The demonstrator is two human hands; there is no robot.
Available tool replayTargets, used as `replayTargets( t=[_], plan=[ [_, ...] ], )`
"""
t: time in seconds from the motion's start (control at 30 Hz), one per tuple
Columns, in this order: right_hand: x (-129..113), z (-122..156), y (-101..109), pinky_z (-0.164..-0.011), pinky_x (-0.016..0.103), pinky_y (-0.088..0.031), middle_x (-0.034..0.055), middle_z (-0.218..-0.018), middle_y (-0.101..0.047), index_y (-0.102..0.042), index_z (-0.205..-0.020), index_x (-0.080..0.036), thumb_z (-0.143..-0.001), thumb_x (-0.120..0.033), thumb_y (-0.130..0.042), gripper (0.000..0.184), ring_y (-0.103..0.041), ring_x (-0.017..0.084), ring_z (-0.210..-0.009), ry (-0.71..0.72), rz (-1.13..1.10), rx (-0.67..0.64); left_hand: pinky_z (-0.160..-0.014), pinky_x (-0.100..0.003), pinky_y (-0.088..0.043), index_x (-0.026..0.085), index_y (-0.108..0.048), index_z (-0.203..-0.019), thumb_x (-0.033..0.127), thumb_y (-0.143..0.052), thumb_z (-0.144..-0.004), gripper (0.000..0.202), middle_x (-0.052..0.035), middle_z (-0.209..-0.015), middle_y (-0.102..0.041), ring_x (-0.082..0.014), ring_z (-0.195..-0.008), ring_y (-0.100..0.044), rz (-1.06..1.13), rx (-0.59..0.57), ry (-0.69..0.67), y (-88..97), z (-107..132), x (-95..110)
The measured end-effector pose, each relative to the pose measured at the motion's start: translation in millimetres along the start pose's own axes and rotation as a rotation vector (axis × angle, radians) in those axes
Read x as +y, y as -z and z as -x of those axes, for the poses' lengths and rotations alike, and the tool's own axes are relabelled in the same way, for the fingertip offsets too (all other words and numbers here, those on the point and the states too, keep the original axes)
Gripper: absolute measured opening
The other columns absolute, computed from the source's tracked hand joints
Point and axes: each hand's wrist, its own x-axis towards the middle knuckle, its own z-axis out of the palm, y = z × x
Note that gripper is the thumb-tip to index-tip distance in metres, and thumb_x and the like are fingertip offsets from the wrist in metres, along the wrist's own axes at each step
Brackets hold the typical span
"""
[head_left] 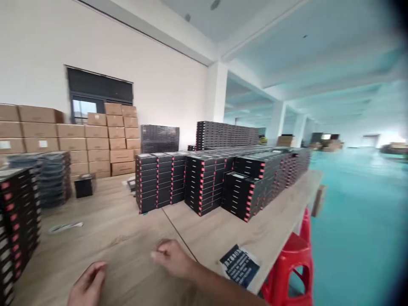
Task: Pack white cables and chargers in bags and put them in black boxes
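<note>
My left hand is over the near part of the wooden table, its fingers curled against the thumb. To its right, my right hand is also closed, fingertips bent in and pointing left. I see nothing held in either hand. Beyond my right hand stand stacks of flat black boxes with red marks at their corners. A dark printed sheet with white lettering lies to the right of my right forearm. A pale thin strip lies on the tabletop beyond my left hand.
More black boxes are stacked at the left edge. A small black box stands farther back. Brown cartons are piled along the wall. Red plastic stools stand beside the table's right edge, on a turquoise floor.
</note>
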Motion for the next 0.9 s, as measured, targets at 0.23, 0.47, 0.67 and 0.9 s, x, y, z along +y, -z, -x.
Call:
replayTargets(
  t=[0.23,0.47,0.67,0.9],
  plan=[
    [88,-25,228,-0.112,0.049,-0.026,0.0166,-0.144,-0.045,-0.058,-0.126,-0.016,-0.087,-0.018,-0.047,0.04,-0.034,0.029,-0.137,-0.193,0.55,0.379,-0.067,-0.03,-0.054,0.025,-0.064,-0.07,0.06,-0.064,-0.064,0.035,0.0008,-0.071,-0.068,-0.0248,-0.076,-0.065,0.011,-0.082,0.037,-7.9,-14,-54],
    [130,-13,312,-0.098,0.057,-0.029,0.0204,-0.111,-0.065,-0.063,-0.114,-0.012,-0.08,-0.006,-0.045,0.039,-0.052,0.035,-0.111,-0.354,0.945,0.48,-0.066,-0.026,-0.05,0.026,-0.064,-0.069,0.056,-0.059,-0.075,0.03,0.0027,-0.066,-0.063,-0.0208,-0.071,-0.061,-0.033,-0.215,-0.025,-18.5,-15,-58],
    [102,4,280,-0.092,0.048,-0.038,0.0156,-0.096,-0.068,-0.07,-0.104,-0.015,-0.085,-0.027,-0.051,0.03,-0.058,0.033,-0.095,-0.084,1.037,0.485,-0.065,-0.029,-0.046,0.023,-0.056,-0.06,0.062,-0.052,-0.081,0.044,0.0012,-0.062,-0.057,-0.0202,-0.065,-0.055,0.046,-0.158,-0.012,-23.1,-7,-42],
    [5,25,98,-0.079,0.044,-0.05,0.009,-0.1,-0.071,-0.062,-0.124,-0.029,-0.075,-0.021,-0.063,0.049,-0.064,0.029,-0.087,0.413,0.465,0.255,-0.057,-0.034,-0.051,0.019,-0.07,-0.104,0.079,-0.058,-0.067,0.072,-0.014,-0.096,-0.072,-0.028,-0.083,-0.067,0.785,-0.365,0.305,-45.7,4,-14]
  ],
)
